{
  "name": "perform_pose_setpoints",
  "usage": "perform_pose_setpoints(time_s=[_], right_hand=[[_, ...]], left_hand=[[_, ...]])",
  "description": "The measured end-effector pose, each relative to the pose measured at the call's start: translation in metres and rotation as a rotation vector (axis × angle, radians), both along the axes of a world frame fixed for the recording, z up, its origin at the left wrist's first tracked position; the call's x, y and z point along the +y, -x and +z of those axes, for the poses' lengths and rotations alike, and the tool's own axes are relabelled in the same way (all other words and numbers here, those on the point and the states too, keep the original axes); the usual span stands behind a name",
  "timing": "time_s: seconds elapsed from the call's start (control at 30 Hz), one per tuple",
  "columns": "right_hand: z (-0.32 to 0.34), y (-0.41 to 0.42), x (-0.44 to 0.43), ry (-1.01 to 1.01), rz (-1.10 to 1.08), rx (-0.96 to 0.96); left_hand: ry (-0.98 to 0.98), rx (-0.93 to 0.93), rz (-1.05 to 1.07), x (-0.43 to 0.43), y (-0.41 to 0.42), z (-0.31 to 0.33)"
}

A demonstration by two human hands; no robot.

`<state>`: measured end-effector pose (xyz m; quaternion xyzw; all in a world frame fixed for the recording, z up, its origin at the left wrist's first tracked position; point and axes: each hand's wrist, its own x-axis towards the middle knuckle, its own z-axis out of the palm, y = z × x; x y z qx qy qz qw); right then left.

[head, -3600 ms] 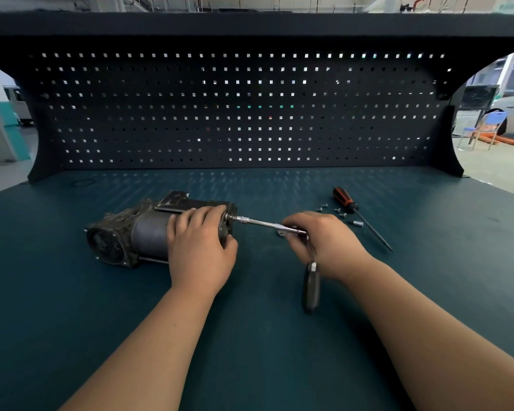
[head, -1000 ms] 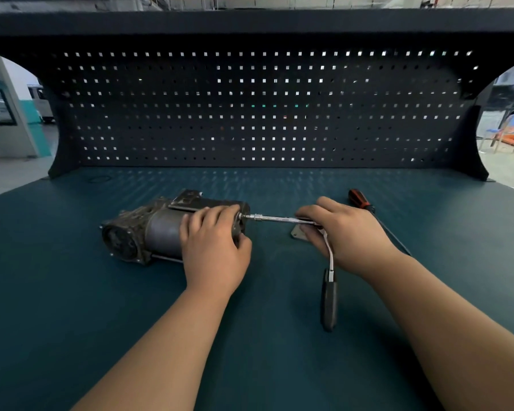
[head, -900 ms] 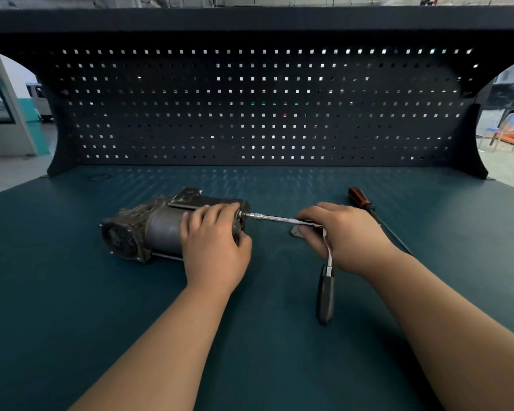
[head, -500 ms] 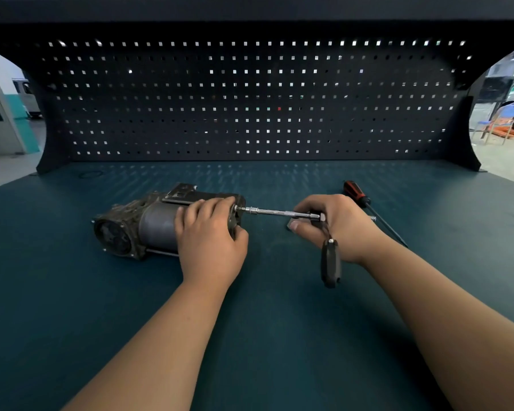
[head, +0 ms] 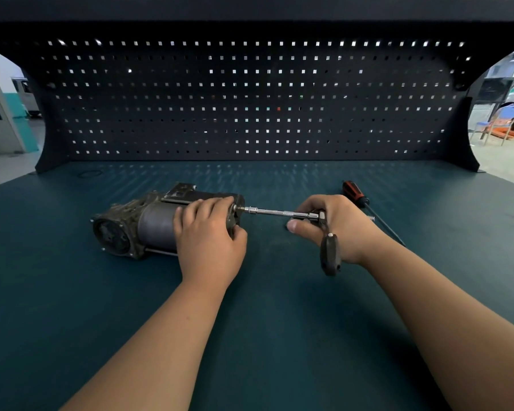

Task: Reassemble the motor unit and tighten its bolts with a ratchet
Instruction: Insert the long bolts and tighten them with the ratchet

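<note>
The grey motor unit lies on its side on the dark green bench, its round end cap facing left. My left hand presses down over its right end and grips it. A ratchet with a long chrome extension runs from the motor's right end face to my right hand. That hand is closed around the ratchet head, and the black handle hangs down toward me. The bolt under the socket is hidden.
A screwdriver with a red and black handle lies behind my right hand, its shaft running right and toward me. A black pegboard closes off the back of the bench. A small ring lies at the back left.
The ratchet handle has swung up from lying low over the bench toward me to hanging short under my right hand. My left hand stays on the motor unit.
</note>
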<state>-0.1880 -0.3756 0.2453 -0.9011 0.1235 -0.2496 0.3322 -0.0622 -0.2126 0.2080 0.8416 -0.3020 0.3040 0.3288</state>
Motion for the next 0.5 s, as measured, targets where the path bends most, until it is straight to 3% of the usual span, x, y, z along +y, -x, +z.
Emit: perform_pose_setpoints(time_s=[0.07,0.13,0.23,0.3,0.4,0.5], right_hand=[[-0.0050,-0.0007,0.0032,0.140,-0.080,-0.060],[-0.0056,-0.0014,0.0081,0.412,-0.152,-0.223],[-0.0046,-0.0032,0.0105,0.637,-0.083,-0.412],[-0.0067,-0.0047,0.0107,0.558,-0.060,-0.380],[-0.0117,-0.0061,0.0061,0.265,-0.085,-0.232],[-0.0103,-0.0056,0.0023,0.140,-0.080,-0.149]], left_hand=[[-0.005,0.006,-0.001,0.0003,0.0009,0.0001],[-0.010,0.007,-0.004,0.0007,0.0009,0.0000],[-0.009,0.012,-0.006,0.0012,0.0009,0.0000],[-0.014,0.012,-0.006,0.0014,0.0010,0.0002],[-0.016,0.007,-0.006,0.0012,0.0011,0.0004],[-0.018,0.004,-0.006,0.0008,0.0009,0.0004]])
